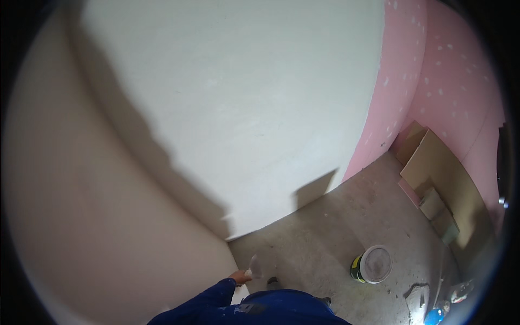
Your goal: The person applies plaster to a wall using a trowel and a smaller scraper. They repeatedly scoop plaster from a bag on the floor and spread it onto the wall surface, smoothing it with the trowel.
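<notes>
1. Evidently the left hand [240, 278] is closed around the handle of a wide-bladed tool [255, 266], low beside the foot of the near wall [108, 216]; the right hand is out of view, so I cannot tell its state.
2. The tool is gripped at its handle end, likely so that the pale blade sticks out free of the fingers; the blade's face is too blurred to read.
3. The bucket [377, 264] stands upright on the floor [303, 244], well apart from the walls, probably so that it can be reached from several sides.
4. Brown boards [441, 168] lie by the pink wall [452, 76], perhaps set there to spare the middle of the room.
5. As for edges, the near wall and the white wall [260, 108] meet in a corner just beyond the blade, so room is tight there.
6. Toward the bucket, the floor offers wider room for moving.
</notes>
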### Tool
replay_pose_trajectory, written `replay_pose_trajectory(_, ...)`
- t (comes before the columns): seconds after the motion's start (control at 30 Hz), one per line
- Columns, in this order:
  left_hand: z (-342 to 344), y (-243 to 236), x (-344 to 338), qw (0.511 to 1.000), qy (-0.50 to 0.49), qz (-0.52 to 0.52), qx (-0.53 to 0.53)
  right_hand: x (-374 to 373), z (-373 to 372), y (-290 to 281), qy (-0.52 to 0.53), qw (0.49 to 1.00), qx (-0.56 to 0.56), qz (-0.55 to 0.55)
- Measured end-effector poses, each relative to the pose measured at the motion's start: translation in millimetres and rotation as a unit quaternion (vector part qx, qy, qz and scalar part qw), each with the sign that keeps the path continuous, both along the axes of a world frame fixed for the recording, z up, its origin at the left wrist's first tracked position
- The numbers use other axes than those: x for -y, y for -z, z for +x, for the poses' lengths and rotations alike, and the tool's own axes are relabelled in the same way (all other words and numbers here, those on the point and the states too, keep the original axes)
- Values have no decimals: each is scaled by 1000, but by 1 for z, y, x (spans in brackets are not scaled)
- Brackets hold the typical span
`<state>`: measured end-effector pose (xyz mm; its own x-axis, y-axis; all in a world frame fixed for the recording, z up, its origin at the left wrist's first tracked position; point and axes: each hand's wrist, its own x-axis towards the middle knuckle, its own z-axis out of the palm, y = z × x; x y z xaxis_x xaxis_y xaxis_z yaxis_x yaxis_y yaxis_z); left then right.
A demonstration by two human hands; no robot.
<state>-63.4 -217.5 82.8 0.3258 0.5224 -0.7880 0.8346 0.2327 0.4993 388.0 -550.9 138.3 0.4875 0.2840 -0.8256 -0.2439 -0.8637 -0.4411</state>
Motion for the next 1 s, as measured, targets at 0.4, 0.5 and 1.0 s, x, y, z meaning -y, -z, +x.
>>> replay_pose_trajectory(0.4,93,-102,74,999,-20,25,35,300,9,12,240,966,-19,98)
replay_pose_trajectory(0.5,124,-113,121,994,24,4,109,389,-29,19,370,917,-5,150)
replay_pose_trajectory(1.0,413,-126,62,970,236,-16,-61,380,-173,-28,564,794,-99,202)
